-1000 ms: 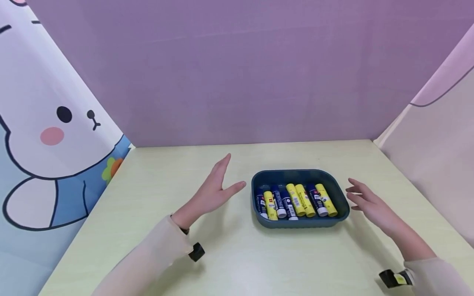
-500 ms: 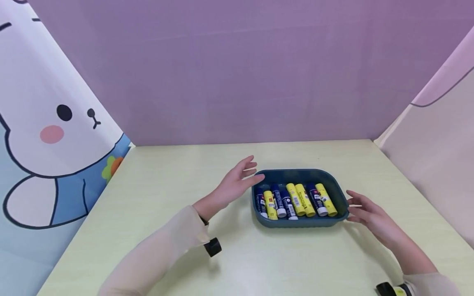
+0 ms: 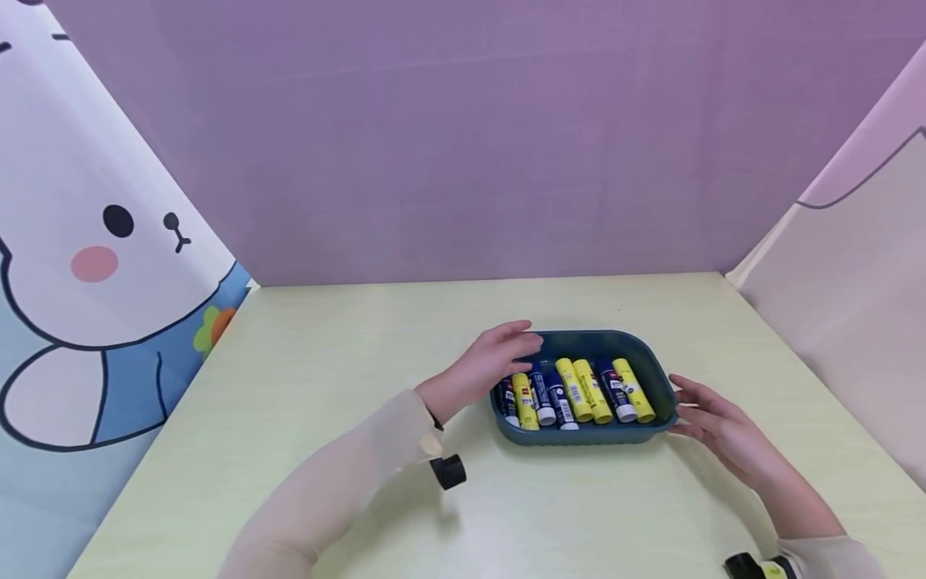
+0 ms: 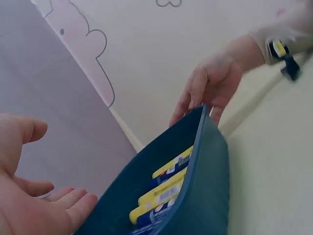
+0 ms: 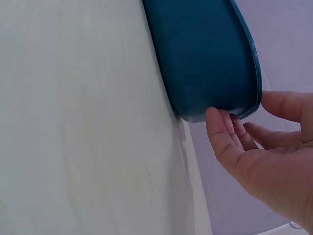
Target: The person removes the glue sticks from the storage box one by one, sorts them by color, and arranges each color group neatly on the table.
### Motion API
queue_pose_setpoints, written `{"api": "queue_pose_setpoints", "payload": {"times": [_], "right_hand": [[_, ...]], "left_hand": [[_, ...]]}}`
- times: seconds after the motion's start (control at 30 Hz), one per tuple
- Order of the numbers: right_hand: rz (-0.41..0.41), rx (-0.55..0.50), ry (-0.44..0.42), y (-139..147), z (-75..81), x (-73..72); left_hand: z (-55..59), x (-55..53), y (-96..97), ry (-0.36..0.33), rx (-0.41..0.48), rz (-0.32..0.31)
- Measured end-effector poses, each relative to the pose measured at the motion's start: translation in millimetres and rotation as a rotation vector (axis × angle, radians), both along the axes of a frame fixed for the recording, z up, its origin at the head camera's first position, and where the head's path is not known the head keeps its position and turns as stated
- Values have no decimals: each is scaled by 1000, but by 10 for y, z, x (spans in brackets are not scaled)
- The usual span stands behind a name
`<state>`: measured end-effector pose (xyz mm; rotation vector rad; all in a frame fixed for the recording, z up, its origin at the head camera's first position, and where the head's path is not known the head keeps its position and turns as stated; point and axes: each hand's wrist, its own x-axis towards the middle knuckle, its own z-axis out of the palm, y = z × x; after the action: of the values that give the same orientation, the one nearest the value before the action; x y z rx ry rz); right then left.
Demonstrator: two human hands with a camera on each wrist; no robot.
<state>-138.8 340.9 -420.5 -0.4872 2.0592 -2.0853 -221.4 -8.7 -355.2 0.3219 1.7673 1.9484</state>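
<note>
A dark blue-green plastic basket (image 3: 579, 437) sits on the table, with several yellow and navy glue sticks (image 3: 592, 392) lying side by side in it. My left hand (image 3: 483, 366) is over the basket's left end, its loosely bent fingers overlapping the rim in the head view. In the left wrist view that hand's fingers (image 4: 80, 208) spread close beside the basket wall (image 4: 210, 181). At the other end, my right hand (image 3: 723, 426) has its fingertips against the outer wall. The right wrist view shows these fingers (image 5: 222, 132) relaxed on the wall, thumb near the rim.
The pale table (image 3: 347, 346) reaches back to a purple cloth wall (image 3: 463, 161). A panel with a cartoon animal (image 3: 108, 322) stands along the left side, and a whitish panel (image 3: 854, 305) along the right.
My left hand has moved right, from beside the basket to over its left end. The right hand has come in slightly until its fingertips meet the right end. The glue sticks keep their arrangement.
</note>
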Motion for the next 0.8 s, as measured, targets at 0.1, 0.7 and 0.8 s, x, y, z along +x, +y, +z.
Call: {"api": "queue_pose_setpoints", "payload": {"times": [0.1,0.7,0.8], "right_hand": [[11,-9,-3,10,-2,-1],[61,-63,-32,41,-24,-9],[71,-76,-41,41,-33,-12]], "left_hand": [[-25,-31,95,-65,39,-29],[-210,-132,633,-385,66,-51],[-258,-137,705,-392,27,-60]]}}
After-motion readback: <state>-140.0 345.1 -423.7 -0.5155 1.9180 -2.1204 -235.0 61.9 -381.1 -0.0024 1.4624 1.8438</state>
